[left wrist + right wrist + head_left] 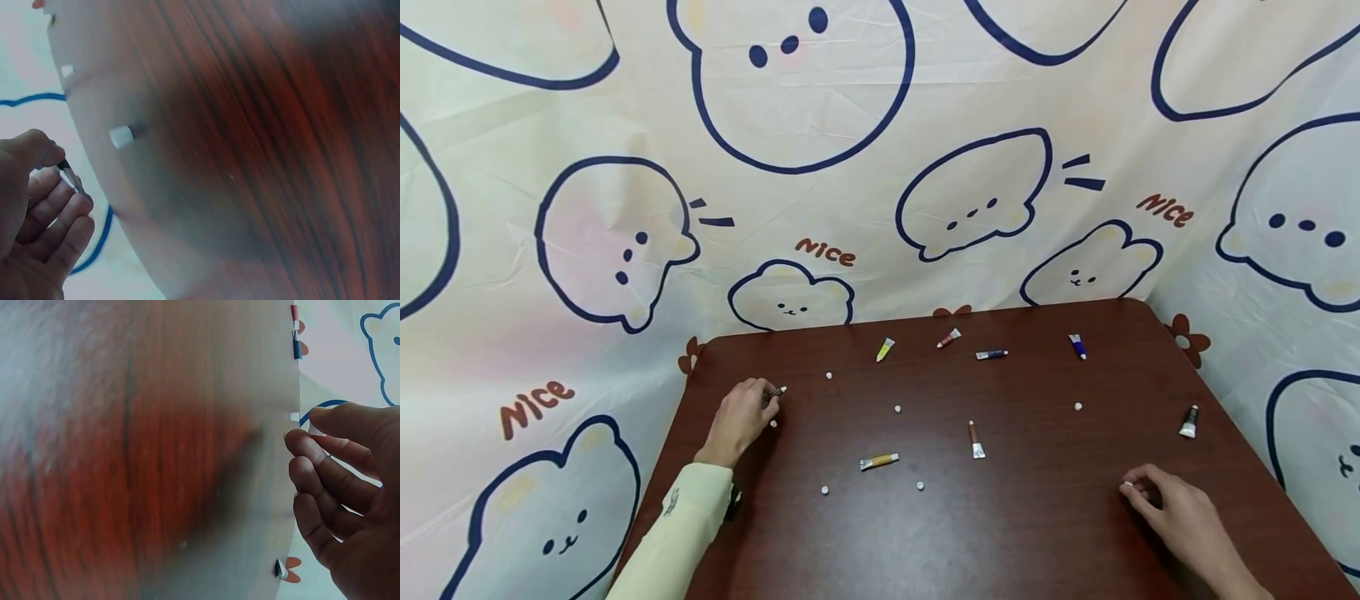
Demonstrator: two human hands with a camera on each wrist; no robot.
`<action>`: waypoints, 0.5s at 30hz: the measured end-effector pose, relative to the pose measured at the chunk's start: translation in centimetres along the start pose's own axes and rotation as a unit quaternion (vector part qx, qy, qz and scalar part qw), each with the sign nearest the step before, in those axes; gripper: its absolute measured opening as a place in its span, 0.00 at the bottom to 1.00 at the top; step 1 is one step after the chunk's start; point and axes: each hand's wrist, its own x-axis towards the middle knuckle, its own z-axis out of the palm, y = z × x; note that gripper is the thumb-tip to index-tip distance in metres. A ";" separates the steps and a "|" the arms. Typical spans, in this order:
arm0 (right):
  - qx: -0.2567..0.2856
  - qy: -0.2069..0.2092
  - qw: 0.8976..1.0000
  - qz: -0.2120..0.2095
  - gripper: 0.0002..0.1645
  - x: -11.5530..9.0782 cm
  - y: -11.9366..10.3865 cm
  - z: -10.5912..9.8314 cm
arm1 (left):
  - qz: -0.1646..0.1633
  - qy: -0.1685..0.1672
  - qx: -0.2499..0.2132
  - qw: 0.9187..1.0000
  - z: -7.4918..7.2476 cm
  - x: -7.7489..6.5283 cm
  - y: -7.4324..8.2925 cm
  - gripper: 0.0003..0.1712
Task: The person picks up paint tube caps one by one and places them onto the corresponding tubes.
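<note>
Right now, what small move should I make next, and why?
Your left hand holds a small tube, and your right hand pinches what looks like a white cap, far apart over the table. I'd probably bring cap and tube together, though I can't tell if the tube's tip is already covered.

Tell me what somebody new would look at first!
Probably the big blue-outlined cartoon faces on the cloth behind the brown table. Then come little coloured tubes and white caps scattered across the table. At its left, the left hand pinches a small tube; at its right, the right hand pinches something tiny and white.
</note>
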 end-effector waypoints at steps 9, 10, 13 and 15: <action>0.021 0.008 1.000 -0.010 0.04 0.4 -1.3 0.6 | 0.031 -0.003 -0.007 0.999 -0.3 -0.3 2.2 0.07; 0.022 0.014 1.000 -0.014 0.04 0.4 -1.4 0.7 | 0.034 -0.005 -0.007 0.999 -0.3 -0.3 2.4 0.07; 0.024 0.040 0.998 -0.032 0.05 0.3 -1.6 1.1 | 0.042 -0.011 -0.009 0.999 -0.4 -0.6 3.1 0.06; 0.028 0.057 0.997 -0.045 0.06 0.3 -1.8 1.4 | 0.047 -0.016 -0.012 0.999 -0.3 -0.7 3.5 0.06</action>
